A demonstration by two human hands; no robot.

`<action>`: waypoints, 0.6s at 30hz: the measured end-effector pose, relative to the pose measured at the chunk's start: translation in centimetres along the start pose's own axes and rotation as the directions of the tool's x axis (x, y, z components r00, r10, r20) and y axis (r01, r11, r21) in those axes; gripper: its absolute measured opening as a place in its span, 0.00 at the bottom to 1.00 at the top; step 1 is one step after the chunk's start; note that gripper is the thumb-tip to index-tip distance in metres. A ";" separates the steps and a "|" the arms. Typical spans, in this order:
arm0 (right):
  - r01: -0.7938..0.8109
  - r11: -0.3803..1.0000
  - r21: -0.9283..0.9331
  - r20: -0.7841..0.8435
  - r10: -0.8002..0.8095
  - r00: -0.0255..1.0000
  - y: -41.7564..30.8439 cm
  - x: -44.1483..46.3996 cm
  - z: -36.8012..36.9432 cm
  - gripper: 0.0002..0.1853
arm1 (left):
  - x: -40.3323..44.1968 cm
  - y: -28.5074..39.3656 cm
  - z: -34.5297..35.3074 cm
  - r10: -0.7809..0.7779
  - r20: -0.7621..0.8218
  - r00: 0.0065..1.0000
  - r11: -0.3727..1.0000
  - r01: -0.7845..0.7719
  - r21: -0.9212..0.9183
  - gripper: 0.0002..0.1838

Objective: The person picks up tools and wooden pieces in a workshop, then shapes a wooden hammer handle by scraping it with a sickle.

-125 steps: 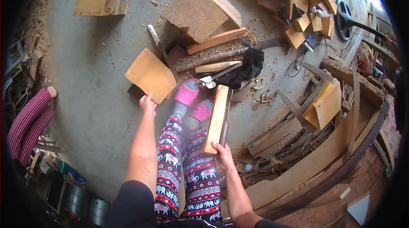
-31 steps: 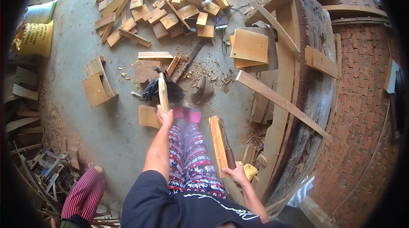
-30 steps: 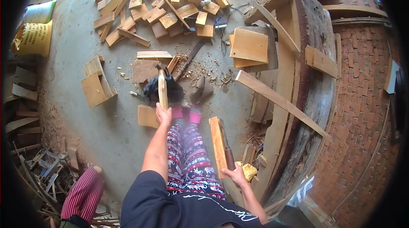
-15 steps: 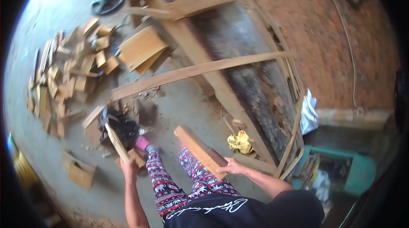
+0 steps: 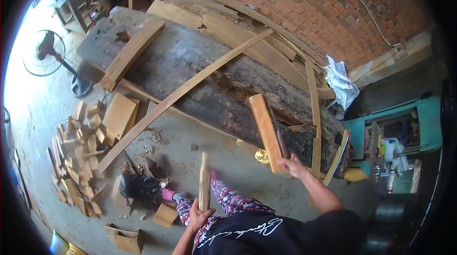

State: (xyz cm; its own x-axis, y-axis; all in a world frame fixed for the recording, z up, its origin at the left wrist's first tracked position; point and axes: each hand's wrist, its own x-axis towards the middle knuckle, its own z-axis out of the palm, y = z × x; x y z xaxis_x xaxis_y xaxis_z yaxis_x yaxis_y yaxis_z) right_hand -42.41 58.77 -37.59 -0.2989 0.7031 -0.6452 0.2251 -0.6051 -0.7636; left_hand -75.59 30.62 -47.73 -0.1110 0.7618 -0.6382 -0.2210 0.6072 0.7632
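Note:
My left hand (image 5: 200, 214) is closed round the lower end of a pale, roughly cut wooden stick (image 5: 204, 186), which stands upright over the floor by my legs. On the right, my right hand (image 5: 293, 165) grips the near end of a long wooden block (image 5: 265, 133). A dark brown piece (image 5: 282, 143) lies along the block's right side, held with it; what it is I cannot make out. Behind the block is a large weathered slab (image 5: 190, 83). A black plastic bag (image 5: 140, 188) lies on the floor left of my pink shoes (image 5: 171, 194).
Cut wood blocks (image 5: 78, 160) are heaped at the left, near flat boards (image 5: 119, 117). A long plank (image 5: 185, 90) lies slanted across the slab. A fan (image 5: 45, 52) stands at the upper left. At the right are a white bag (image 5: 340, 83) and a teal cabinet (image 5: 428, 124).
The view has swung right, toward the slab and brick wall. Both hands keep their holds; the wooden block is now raised in front of the slab, and the sheet held in my left hand earlier is released.

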 end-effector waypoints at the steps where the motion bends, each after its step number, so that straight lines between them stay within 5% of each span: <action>1: 0.020 0.999 -0.032 -0.047 -0.021 0.999 0.8 1.6 -2.8 0.30 | 1.6 4.0 1.0 0.032 0.004 0.999 0.990 -0.033 0.135 0.27; 3: 0.113 0.993 0.033 -0.153 -0.107 0.982 -0.9 3.9 -4.9 0.23 | 5.9 7.8 3.7 0.167 0.010 0.986 0.978 -0.167 0.124 0.24; 6: 0.079 0.992 0.100 -0.225 -0.055 0.973 -1.3 7.5 -9.5 0.18 | 12.5 10.7 7.7 0.091 0.019 0.996 0.994 -0.092 0.058 0.26; 10: -0.025 0.999 -0.022 -0.268 0.018 0.963 -1.0 8.7 -12.7 0.23 | 17.5 12.7 13.8 0.267 -0.175 0.948 0.964 -0.262 0.049 0.24; 13: -0.091 0.985 -0.144 -0.314 0.042 0.949 0.4 9.0 -14.1 0.27 | 18.3 13.4 16.1 0.086 -0.151 0.985 0.996 -0.084 0.021 0.27; 18: -0.258 0.918 -0.302 -0.577 0.040 0.816 1.9 8.8 -13.4 0.43 | 18.4 12.9 16.3 0.206 -0.040 0.978 0.975 -0.202 0.098 0.31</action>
State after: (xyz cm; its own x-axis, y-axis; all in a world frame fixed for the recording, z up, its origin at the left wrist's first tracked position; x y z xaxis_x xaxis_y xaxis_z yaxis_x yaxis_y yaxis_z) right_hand -32.25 68.84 -45.02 0.2999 0.7649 -0.5701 0.5640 -0.6241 -0.5407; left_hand -64.69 56.16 -47.95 -0.1930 0.8610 -0.4706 -0.0980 0.4603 0.8823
